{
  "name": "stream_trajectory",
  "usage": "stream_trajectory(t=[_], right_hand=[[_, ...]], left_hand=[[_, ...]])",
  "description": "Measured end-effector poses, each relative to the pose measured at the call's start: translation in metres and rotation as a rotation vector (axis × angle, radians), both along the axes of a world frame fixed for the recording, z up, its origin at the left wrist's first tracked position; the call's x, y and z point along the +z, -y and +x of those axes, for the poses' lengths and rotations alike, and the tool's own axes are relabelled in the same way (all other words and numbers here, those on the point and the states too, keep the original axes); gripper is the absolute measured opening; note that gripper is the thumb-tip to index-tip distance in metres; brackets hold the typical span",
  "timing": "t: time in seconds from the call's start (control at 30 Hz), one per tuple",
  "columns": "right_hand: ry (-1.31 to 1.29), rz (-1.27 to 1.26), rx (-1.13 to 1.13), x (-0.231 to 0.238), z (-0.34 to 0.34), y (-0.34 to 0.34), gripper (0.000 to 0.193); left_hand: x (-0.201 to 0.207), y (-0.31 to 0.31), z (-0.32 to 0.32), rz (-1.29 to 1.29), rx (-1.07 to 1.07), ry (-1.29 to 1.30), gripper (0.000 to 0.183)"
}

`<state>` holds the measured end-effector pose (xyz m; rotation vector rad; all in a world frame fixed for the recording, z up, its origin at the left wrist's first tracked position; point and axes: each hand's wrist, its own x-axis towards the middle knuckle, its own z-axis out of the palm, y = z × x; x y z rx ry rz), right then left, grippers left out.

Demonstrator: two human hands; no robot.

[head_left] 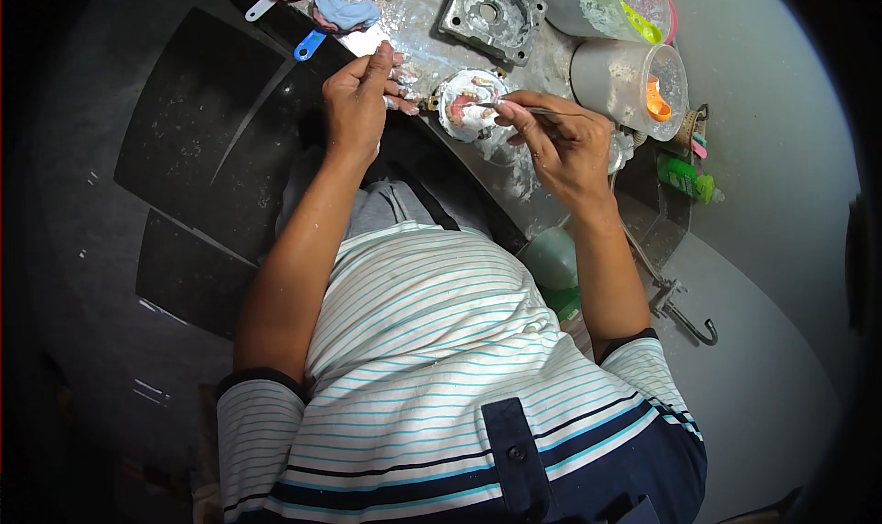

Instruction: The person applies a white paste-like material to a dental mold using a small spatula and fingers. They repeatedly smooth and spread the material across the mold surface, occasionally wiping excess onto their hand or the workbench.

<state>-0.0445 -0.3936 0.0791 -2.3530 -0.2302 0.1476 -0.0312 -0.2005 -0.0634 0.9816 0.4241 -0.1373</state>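
Observation:
My right hand [568, 147] grips a thin metal hand tool [551, 112] like a pen. Its tip reaches into a round mould half filled with white plaster [480, 79], where a pink denture [456, 111] sits partly surrounded by the plaster. Whether the tip touches the denture or only the plaster, I cannot tell. Just left of the mould is my left hand [356, 97], its thumb raised and its fingers stretched toward the mould's rim, holding nothing. White plaster coats those fingertips.
Beyond the mould lies a square metal flask part [448, 23]. Impression trays with blue and pink material [345, 6] lie at the far left. Two cloudy plastic tubs [606, 78] hold a green and an orange scoop. A green bottle [678, 177] and a metal hook [707, 333] are at right.

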Motion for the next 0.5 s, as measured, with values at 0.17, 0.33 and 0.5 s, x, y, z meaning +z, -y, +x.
stream_trajectory(t=[0.17, 0.33, 0.5], right_hand=[[0.15, -0.077, 0.061, -0.012, 0.005, -0.005, 0.011], [0.137, -0.068, 0.086, -0.018, 0.007, -0.007, 0.013], [0.13, -0.133, 0.129, -0.013, 0.011, -0.011, 0.013]], left_hand=[[-0.002, -0.005, 0.001, 0.02, -0.067, 0.002, 0.049], [-0.001, -0.005, 0.001, -0.006, -0.058, 0.007, 0.047], [0.0, -0.005, 0.001, -0.015, -0.034, -0.002, 0.046]])
